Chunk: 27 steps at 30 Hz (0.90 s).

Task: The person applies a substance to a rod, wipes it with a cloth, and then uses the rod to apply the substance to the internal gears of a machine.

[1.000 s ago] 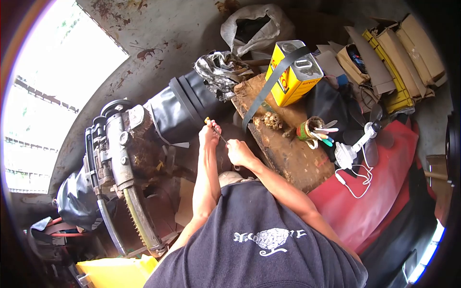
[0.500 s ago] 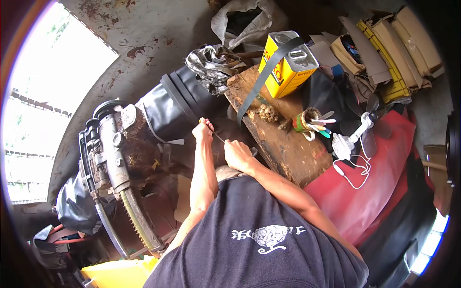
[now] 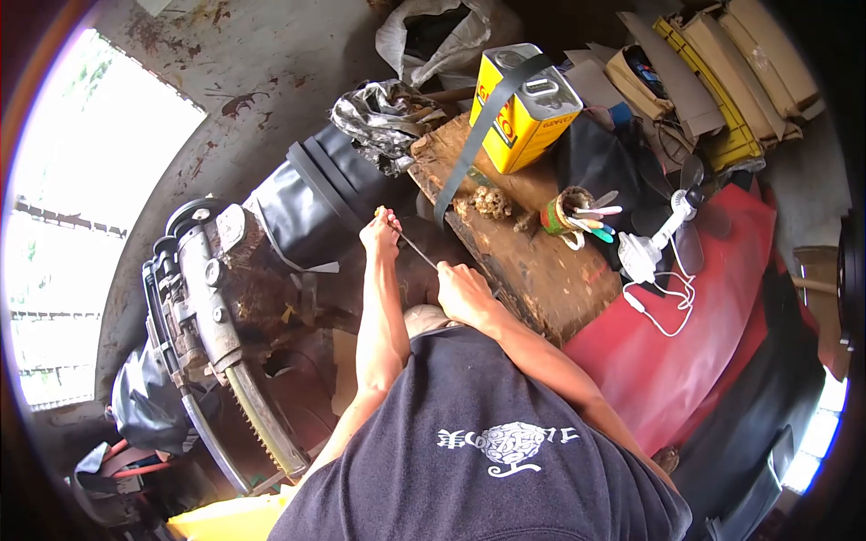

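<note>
1. Since the earlier frame: hands are wider apart, more of the thin rod [image 3: 419, 252] shows between them. The whole view has shifted too, so the bench stuff sits further left and higher in frame; reads as head motion.
2. Left hand [image 3: 381, 233]: closed in a fist on the rod's upper end, yellowish bit poking out on top. Right hand [image 3: 465, 293]: fingers curled, looks closed on the lower end. Rod runs slanted between the two, just off the edge of the wooden board [image 3: 550, 288].
3. Why held so: one hand per end probably keeps the rod taut or steady and lets the person control its angle. Arms out front likely keep it clear of the shirt [image 3: 433, 397].
4. Dark strap [image 3: 467, 165] lies over the yellow can [image 3: 532, 131], probably parked there to stay within reach. Holder [image 3: 552, 217] stands on the board, likely to keep pens or small tools upright together. White fan [image 3: 639, 259] is beside the board, maybe for air.
5. Hard to see: right fingertips and the rod's lower end are hidden by that hand. Can't tell if the rod is a tool shaft or stiff cord. Pale rounded thing [image 3: 424, 318] between the forearms is mostly cut off by the shirt.
</note>
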{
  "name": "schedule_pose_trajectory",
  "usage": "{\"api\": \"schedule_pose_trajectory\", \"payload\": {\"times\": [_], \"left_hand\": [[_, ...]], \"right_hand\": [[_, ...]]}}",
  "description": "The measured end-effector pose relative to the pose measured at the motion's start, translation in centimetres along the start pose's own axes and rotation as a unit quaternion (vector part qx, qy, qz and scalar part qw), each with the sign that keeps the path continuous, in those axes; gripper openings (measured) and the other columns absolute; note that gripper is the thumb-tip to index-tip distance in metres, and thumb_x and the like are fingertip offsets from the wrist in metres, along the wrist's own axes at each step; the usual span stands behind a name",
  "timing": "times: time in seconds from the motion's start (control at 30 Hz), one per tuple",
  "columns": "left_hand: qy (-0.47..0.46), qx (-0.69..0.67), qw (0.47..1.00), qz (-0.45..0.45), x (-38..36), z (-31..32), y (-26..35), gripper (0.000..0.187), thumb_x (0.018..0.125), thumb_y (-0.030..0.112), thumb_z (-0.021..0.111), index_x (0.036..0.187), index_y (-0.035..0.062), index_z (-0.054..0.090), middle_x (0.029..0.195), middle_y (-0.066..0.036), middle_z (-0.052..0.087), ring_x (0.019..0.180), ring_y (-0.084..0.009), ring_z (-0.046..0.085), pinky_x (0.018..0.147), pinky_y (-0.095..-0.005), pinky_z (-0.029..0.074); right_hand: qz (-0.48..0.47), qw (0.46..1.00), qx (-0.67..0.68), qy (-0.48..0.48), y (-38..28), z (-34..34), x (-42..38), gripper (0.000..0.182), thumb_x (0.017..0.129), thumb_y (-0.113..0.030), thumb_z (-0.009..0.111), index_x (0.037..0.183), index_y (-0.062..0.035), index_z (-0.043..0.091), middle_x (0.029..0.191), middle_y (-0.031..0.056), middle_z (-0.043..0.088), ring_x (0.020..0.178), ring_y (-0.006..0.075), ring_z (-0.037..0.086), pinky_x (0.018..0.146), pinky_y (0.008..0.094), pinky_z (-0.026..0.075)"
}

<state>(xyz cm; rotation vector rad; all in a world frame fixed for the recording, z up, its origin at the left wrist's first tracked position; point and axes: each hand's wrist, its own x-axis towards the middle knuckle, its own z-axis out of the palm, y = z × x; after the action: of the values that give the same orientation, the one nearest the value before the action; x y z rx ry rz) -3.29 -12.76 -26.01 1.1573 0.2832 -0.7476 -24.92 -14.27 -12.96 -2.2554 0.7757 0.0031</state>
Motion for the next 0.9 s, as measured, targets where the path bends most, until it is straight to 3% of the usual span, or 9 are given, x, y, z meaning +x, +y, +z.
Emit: {"api": "schedule_pose_trajectory", "payload": {"times": [0.1,0.13,0.2,0.3,0.4,0.53,0.6,0.7,0.9], "left_hand": [[-0.141,-0.204,0.969,0.017,4.3,-5.1,2.5,0.019,0.091,0.021,0.058,0.091,0.0014,0.059,0.071,-0.004,0.058,0.062,-0.0115,0.057,0.057,-0.0225,0.049],[-0.097,-0.068,0.986,0.116,4.9,-5.6,4.6,0.025,0.092,0.027,0.057,0.095,0.0024,0.058,0.079,-0.005,0.061,0.069,-0.0119,0.059,0.062,-0.0237,0.049],[-0.076,0.072,0.991,0.087,0.4,-2.3,8.9,0.033,0.091,0.035,0.058,0.104,0.0045,0.06,0.098,-0.005,0.066,0.084,-0.0122,0.061,0.069,-0.0257,0.048],[-0.157,0.178,0.969,0.076,-7.0,3.3,8.7,0.032,0.09,0.037,0.058,0.108,0.0099,0.06,0.107,-0.003,0.065,0.099,-0.0129,0.056,0.076,-0.0306,0.045],[-0.185,0.312,0.926,0.105,-10.8,6.2,6.2,0.025,0.092,0.026,0.057,0.108,0.0076,0.061,0.102,-0.001,0.065,0.091,-0.0112,0.056,0.075,-0.0272,0.042],[-0.293,0.514,0.735,0.331,-10.7,7.9,2.2,0.022,0.092,0.014,0.052,0.107,0.0007,0.062,0.088,-0.01,0.069,0.075,-0.0193,0.067,0.067,-0.0284,0.049],[-0.315,0.585,0.661,0.349,-12.1,10.2,2.4,0.019,0.089,0.016,0.056,0.09,0.001,0.067,0.072,-0.013,0.067,0.066,-0.0239,0.067,0.06,-0.0315,0.05],[-0.313,0.593,0.633,0.387,-10.2,12.0,0.4,0.02,0.083,0.024,0.064,0.082,0.0053,0.069,0.069,-0.015,0.065,0.066,-0.033,0.065,0.06,-0.0391,0.052],[-0.331,0.628,0.542,0.45,-9.4,14.0,1.0,0.032,0.081,0.033,0.066,0.072,0.0029,0.063,0.064,-0.015,0.062,0.062,-0.0354,0.062,0.057,-0.042,0.048]], "right_hand": [[0.039,0.999,0.029,0.021,0.2,-2.3,-2.4,0.017,0.083,-0.009,0.044,0.088,0.0042,0.053,0.074,0.0293,0.06,0.071,0.0447,0.061,0.064,0.05,0.05],[0.053,0.997,0.035,0.046,1.4,-3.1,-3.5,0.017,0.084,-0.011,0.044,0.088,0.0039,0.053,0.076,0.0287,0.061,0.073,0.046,0.061,0.066,0.0513,0.05],[0.097,0.994,0.05,0.03,3.4,-3.8,-3.3,0.022,0.086,-0.01,0.043,0.099,0.0017,0.057,0.086,0.0271,0.062,0.079,0.0434,0.061,0.07,0.0485,0.049],[0.034,0.992,0.092,0.084,3.2,-3.4,-4.1,0.019,0.085,-0.005,0.047,0.1,0.0033,0.057,0.093,0.0252,0.063,0.086,0.0423,0.06,0.075,0.0466,0.049],[0.07,0.984,0.119,0.116,3.7,-3.6,-5.9,0.02,0.086,-0.006,0.048,0.102,0.0039,0.057,0.093,0.0247,0.063,0.088,0.042,0.06,0.078,0.0469,0.048],[0.124,0.969,0.11,0.185,4.9,-5.1,-9.3,0.019,0.088,-0.01,0.046,0.099,0.0011,0.057,0.088,0.0251,0.063,0.082,0.0427,0.06,0.074,0.0496,0.048],[0.151,0.96,0.115,0.204,5.8,-5.2,-10.3,0.02,0.088,-0.009,0.048,0.102,0.0014,0.058,0.088,0.0245,0.063,0.081,0.0425,0.06,0.073,0.0488,0.049],[0.192,0.948,0.129,0.221,5.4,-6.6,-11.2,0.02,0.088,-0.008,0.049,0.103,0.002,0.058,0.089,0.0242,0.063,0.081,0.0421,0.06,0.073,0.0473,0.049],[0.187,0.939,0.147,0.25,5.6,-7.2,-12.0,0.021,0.088,-0.009,0.049,0.104,0.0008,0.059,0.089,0.0239,0.063,0.08,0.0418,0.061,0.071,0.0472,0.049]]}}
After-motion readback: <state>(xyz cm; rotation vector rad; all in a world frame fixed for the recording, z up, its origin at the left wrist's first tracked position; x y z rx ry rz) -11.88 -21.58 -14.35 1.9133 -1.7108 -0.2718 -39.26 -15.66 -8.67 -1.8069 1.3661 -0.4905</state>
